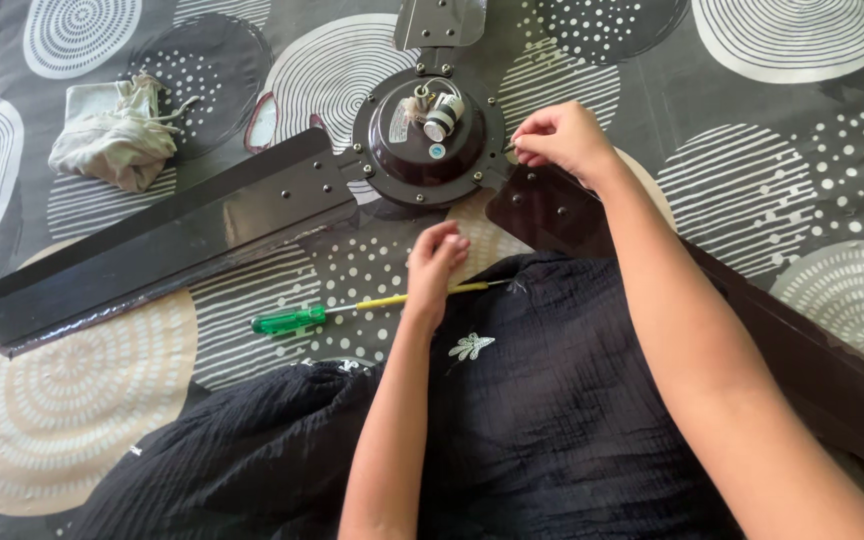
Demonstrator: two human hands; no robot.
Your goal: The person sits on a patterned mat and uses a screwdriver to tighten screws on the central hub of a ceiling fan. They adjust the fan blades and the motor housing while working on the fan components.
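Note:
A dark brown ceiling fan lies on a patterned grey sheet, its round motor hub (429, 140) near the top centre. One long blade (167, 245) stretches to the left, another blade (752, 310) runs to the lower right. My right hand (562, 140) pinches something small at the hub's right edge, where the right blade's bracket meets it. My left hand (435, 265) hovers with curled fingers over the yellow shaft of a green-handled screwdriver (292, 320), which lies on the sheet. I cannot tell if it touches the shaft.
A crumpled pale cloth (112, 135) lies at the upper left. A third blade (440, 22) points away at the top edge. My black garment (512, 400) covers the lower middle of the view.

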